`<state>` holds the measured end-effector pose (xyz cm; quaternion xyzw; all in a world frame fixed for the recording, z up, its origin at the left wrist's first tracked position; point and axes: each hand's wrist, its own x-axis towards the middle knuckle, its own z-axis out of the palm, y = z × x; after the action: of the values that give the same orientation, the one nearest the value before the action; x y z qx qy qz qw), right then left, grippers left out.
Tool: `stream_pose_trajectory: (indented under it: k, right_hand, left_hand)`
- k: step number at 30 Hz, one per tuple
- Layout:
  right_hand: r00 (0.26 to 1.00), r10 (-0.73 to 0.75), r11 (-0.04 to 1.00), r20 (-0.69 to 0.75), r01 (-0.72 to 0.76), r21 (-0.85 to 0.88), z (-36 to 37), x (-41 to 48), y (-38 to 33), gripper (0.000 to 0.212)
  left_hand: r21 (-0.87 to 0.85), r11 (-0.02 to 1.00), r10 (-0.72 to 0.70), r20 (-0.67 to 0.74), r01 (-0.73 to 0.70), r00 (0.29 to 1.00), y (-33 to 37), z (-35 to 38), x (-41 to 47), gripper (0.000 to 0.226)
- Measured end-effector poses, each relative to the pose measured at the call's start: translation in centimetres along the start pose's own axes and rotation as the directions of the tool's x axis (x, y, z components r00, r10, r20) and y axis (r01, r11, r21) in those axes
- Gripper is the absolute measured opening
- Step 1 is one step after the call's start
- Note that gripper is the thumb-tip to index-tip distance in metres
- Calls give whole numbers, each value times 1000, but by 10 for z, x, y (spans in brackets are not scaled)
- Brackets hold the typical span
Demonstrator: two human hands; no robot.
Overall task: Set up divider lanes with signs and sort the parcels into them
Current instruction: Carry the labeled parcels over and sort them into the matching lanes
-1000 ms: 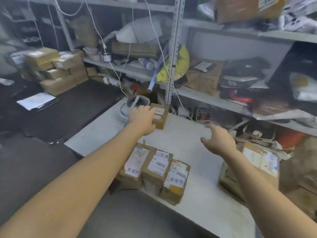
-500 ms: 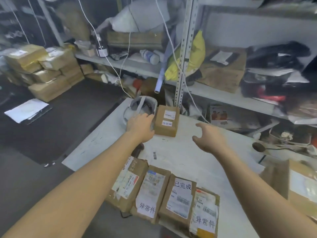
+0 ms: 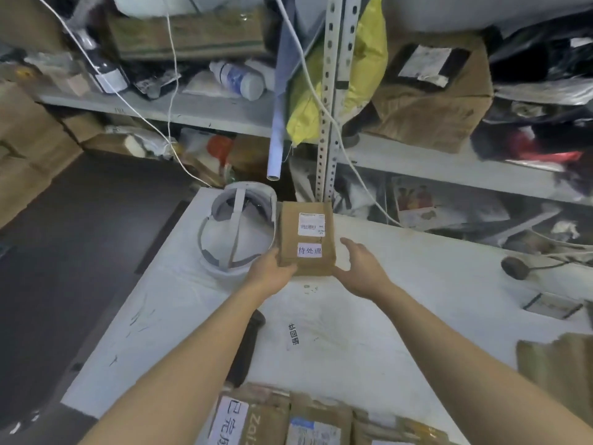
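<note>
A small brown parcel (image 3: 306,239) lies at the back of the white table (image 3: 179,316), with a barcode label and a white sign sticker on top. My left hand (image 3: 269,273) grips its near left corner. Against the near right corner my right hand (image 3: 361,268) is cupped, thumb up along the side. A small printed sign strip (image 3: 294,338) lies flat on the table between my forearms. Several labelled brown parcels (image 3: 263,415) sit in a row at the table's near edge.
A white headset with straps (image 3: 237,229) sits just left of the parcel. A black handle-like object (image 3: 247,348) lies under my left forearm. A cardboard box (image 3: 561,370) stands at the right. A cluttered shelf rack with a metal upright (image 3: 330,91) rises behind the table.
My view has moved closer to the table's back. My right hand has come in from the right onto the parcel, and my left hand has shifted from the parcel's left side to its near corner.
</note>
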<state>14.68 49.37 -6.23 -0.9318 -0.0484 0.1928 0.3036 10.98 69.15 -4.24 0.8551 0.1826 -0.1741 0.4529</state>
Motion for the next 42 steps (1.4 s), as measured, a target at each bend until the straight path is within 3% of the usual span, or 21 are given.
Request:
stream_pose_trajectory:
  k: [3, 6, 8, 11, 14, 18, 26, 32, 35, 42]
  right_hand:
    - [995, 96, 990, -14, -94, 107, 20, 29, -7, 76]
    - [980, 198, 937, 8, -191, 292, 35, 47, -12, 61]
    - [973, 233, 869, -2, -207, 449, 44, 51, -10, 55]
    - [965, 255, 821, -56, -186, 541, 53, 48, -3, 54]
    - [955, 285, 799, -81, -190, 570, 53, 40, 1, 54]
    - [936, 327, 767, -132, -181, 615, 41, 20, 10, 56]
    - [892, 349, 713, -289, -52, 700, -24, -61, 23, 54]
    - [830, 371, 681, -416, 62, 730, -81, -157, 51, 50]
    - [806, 387, 663, -447, 94, 743, -111, -209, 74, 53]
    - [735, 371, 739, -568, 137, 660, -181, -329, 137, 48]
  left_hand:
    - [-83, 996, 18, 37, -15, 999, -21, 4, 32, 38]
    - [-189, 981, 46, 61, -33, 997, -40, 10, 57, 48]
    - [-275, 961, 31, 86, -6, 996, -48, 13, 67, 50]
    - [-376, 927, 38, 129, 13, 991, -51, 12, 71, 49]
    - [-408, 913, 55, 173, 20, 983, -52, 18, 73, 54]
    - [-413, 911, 105, 194, -16, 975, -34, 27, 60, 42]
    - [-403, 891, 282, 130, -209, 950, 37, 57, 5, 42]
    - [-390, 830, 457, 69, -398, 887, 85, 101, -69, 42]
    - [-374, 812, 497, 37, -449, 867, 110, 130, -119, 56]
    - [-371, 764, 572, 11, -528, 820, 172, 204, -234, 61]
